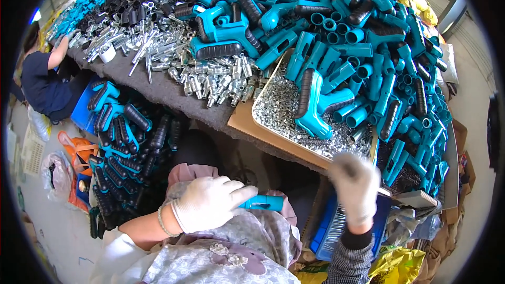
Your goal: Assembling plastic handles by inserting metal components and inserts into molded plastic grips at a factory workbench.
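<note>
In a white glove, my left hand [208, 203] is closed around a teal plastic tool housing [264, 203] above my lap. The end of this housing sticks out to the right past my fingers; the rest is hidden under them. My right hand [355, 186], also gloved, hangs at the near edge of a shallow tray [258, 110] of small metal pieces [284, 118]. Motion smears its fingers, so I cannot tell whether they hold anything. A teal tool body with a black ribbed grip [315, 113] lies on the metal pieces.
Teal housings [368, 52] are heaped at the back right, beside metal fittings [215, 81] on the dark bench cover [173, 97]. Below left, a blue crate [84, 108] holds gripped tool bodies [118, 152]. A blue bin of long metal pins [331, 231] stands under my right arm. Another person [44, 81] sits far left.
</note>
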Tool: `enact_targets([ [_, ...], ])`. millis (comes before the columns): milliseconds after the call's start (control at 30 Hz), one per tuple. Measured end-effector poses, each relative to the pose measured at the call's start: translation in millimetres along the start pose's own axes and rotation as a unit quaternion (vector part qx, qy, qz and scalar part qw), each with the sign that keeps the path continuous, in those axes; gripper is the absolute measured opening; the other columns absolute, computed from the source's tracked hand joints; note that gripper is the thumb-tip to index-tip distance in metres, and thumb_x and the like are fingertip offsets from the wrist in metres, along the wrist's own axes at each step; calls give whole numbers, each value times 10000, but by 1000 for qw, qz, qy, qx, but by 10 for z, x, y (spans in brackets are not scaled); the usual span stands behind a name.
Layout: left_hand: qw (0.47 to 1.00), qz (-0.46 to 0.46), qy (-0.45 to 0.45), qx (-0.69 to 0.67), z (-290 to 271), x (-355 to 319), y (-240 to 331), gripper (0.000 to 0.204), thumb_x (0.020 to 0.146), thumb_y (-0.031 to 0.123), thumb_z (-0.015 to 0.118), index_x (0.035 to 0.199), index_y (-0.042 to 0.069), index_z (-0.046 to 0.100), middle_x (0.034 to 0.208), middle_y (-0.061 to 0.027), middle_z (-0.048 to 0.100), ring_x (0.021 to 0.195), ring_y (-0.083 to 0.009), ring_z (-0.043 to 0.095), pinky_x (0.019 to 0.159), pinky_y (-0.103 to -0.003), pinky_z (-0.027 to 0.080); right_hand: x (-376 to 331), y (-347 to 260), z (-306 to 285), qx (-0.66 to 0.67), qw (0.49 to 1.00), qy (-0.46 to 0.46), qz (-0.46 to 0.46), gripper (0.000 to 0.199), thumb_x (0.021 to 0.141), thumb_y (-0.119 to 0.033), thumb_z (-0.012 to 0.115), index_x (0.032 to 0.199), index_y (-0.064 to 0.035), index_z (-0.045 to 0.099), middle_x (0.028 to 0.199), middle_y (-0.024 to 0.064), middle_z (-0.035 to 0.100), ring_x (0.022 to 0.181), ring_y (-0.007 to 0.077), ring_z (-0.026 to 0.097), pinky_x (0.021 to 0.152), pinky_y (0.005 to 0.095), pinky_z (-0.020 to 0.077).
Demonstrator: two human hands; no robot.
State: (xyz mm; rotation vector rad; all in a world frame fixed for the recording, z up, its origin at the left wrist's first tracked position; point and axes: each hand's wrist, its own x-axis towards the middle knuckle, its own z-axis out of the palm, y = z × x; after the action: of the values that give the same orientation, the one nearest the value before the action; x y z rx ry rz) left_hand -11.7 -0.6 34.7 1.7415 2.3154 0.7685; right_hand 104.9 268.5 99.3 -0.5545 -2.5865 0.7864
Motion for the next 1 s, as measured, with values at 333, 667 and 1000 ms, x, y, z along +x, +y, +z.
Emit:
enact_targets([
  [333,989,89,1,117,29,79,125,585,888,173,572,1452,54,475,816,-31,635,743,-189,656,618,-320,557,-442,-108,636,70,945,-228,-225,159,807,-172,715,923,-63,703,875,120,675,796,309,667,707,387,542],
  [667,995,85,6,55,137,127,49,750,795,257,751,1453,55,456,890,-103,667,678,-251,679,596,-369,559,-737,68,817,-59,948,-153,-272,445,806,-233,715,1199,-40,629,1060,89,645,892,249,647,812,371,524],
  [1000,974,-104,-8,-201,337,105,131,849,789,259,801,1502,87,374,849,-183,672,664,-356,687,552,-441,530,-344,133,558,29,919,-158,-360,347,719,-265,740,1019,-96,688,1013,70,679,900,263,648,788,405,517],
])
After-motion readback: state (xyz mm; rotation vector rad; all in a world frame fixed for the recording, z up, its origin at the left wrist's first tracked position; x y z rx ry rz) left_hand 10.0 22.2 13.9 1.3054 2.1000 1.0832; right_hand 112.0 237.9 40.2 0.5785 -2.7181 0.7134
